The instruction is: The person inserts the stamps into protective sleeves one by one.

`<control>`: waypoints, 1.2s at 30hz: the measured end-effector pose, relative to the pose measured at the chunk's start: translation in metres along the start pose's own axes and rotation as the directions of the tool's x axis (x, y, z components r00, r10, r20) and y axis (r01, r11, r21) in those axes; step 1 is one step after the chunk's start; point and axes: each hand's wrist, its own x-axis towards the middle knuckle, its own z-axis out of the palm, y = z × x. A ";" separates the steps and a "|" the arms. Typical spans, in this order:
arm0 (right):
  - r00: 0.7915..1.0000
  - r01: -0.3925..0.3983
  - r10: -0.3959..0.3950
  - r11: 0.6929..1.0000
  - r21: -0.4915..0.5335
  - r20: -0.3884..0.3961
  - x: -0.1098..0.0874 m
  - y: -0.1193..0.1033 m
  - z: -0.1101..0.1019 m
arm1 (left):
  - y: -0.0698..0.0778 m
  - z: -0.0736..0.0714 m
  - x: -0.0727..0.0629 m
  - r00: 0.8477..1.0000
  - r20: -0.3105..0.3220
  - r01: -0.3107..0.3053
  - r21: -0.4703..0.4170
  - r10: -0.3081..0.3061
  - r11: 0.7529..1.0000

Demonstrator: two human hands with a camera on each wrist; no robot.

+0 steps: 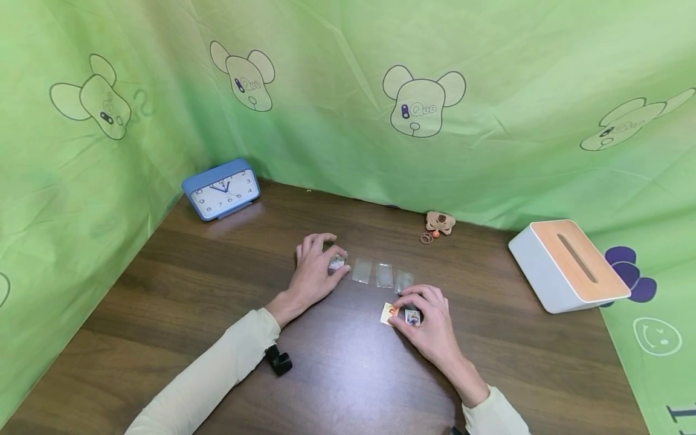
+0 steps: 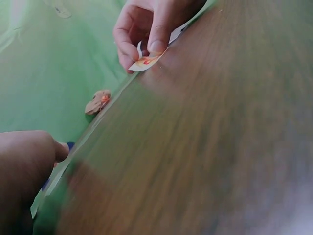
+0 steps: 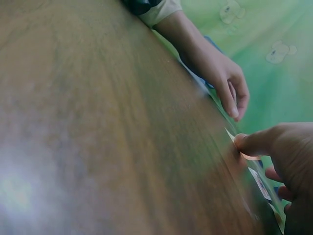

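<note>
My right hand [image 1: 432, 317] pinches a small cream-and-orange picture card [image 1: 387, 313] between thumb and fingers, just above the table. In the left wrist view that card [image 2: 145, 62] bends slightly. Beneath the right hand lies another small picture card [image 1: 412, 317]. My left hand [image 1: 314, 266] rests around a small sleeved card [image 1: 337, 261], thumb and index finger at its edges; whether they pinch it is not clear. Between the hands lie three clear plastic sleeves: one near the left hand [image 1: 362, 270], a middle one [image 1: 383, 275] and one by the right fingers [image 1: 404, 280].
A blue clock [image 1: 223, 189] stands at the back left of the wooden table [image 1: 190, 290]. A brown bear-shaped trinket [image 1: 440, 222] lies near the back edge. A white tissue box with a wooden lid [image 1: 568, 266] stands at the right. Green printed cloth [image 1: 337, 121] hangs behind.
</note>
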 end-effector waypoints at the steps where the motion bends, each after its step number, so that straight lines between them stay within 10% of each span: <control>1: 1.000 0.006 -0.006 1.000 0.005 -0.005 0.000 0.000 0.000 | 0.001 0.001 0.000 1.000 0.008 -0.005 -0.001 0.005 1.000; 22: 0.999 0.000 0.002 0.999 0.049 -0.053 0.002 -0.005 0.004 | 0.009 0.010 0.002 0.989 0.099 -0.116 0.100 0.106 0.988; 36: 0.997 0.006 -0.001 0.998 0.057 -0.079 0.002 -0.001 0.005 | 0.009 0.011 0.000 0.988 0.054 -0.149 0.060 0.146 0.987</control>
